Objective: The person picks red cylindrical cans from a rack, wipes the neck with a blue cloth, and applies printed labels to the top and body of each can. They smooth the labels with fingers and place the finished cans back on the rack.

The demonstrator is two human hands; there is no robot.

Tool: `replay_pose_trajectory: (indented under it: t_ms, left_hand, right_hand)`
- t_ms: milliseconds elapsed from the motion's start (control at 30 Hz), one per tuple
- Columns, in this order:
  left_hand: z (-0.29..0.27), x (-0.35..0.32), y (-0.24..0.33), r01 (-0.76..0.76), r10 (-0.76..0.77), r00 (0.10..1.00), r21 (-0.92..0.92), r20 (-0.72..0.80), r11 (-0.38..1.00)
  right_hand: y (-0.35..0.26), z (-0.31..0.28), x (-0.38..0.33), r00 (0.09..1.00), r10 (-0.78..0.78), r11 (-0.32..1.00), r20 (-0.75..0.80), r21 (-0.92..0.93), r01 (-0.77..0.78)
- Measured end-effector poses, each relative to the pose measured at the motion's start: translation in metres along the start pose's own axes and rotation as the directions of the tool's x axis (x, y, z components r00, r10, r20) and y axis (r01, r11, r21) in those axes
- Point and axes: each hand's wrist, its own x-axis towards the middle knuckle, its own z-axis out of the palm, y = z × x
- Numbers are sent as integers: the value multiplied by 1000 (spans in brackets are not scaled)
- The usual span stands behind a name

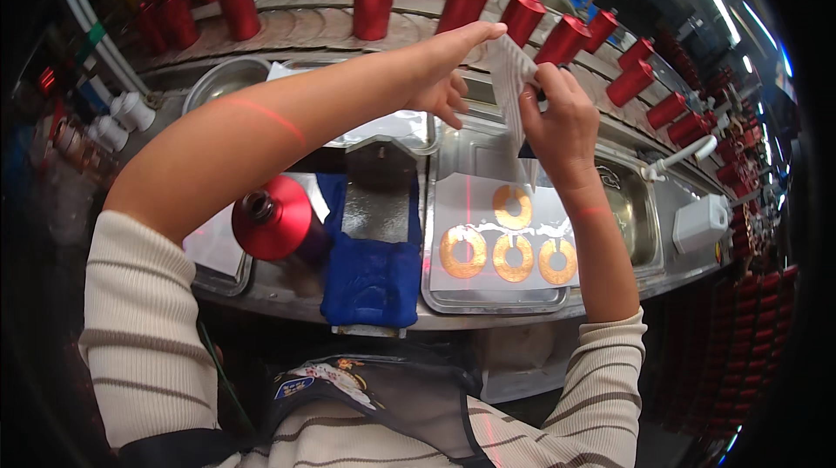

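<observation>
Factory workshop: rows of matching red bottles (374, 2), slatted conveyor (296, 31), steel sink (641, 220).

Glossy metallic red covers the bottles (374, 2) across the top of the frame and the single bottle (277, 228) left of centre; bright blue marks the padding (373, 281) at centre; flat gold fills the notched rings (448, 250) on a white sheet (453, 207), right of centre; the thin film (514, 85) above them looks whitish with pale grey stripes, though blur makes that uncertain; cream sleeves (144, 329) carry brown bands, lower left and right.
</observation>
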Motion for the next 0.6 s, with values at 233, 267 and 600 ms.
replay_pose_trajectory:
  t_ms: [233, 267, 600]
  left_hand:
    - [-77, 1, -18, 30, -36, 962, -26, -269, 999]
    - [-82, 2, -19, 15, -17, 943, -8, -332, 1000]
    - [-53, -41, 71, -257, 341, 932, 439, -122, 861]
  right_hand:
    - [-102, 58, -2, 985, -128, 969, 118, 225, 99]
    - [-105, 61, -5, 980, -132, 964, 150, 251, 91]
    - [-80, 58, -35, 757, 277, 748, 592, 361, -556]
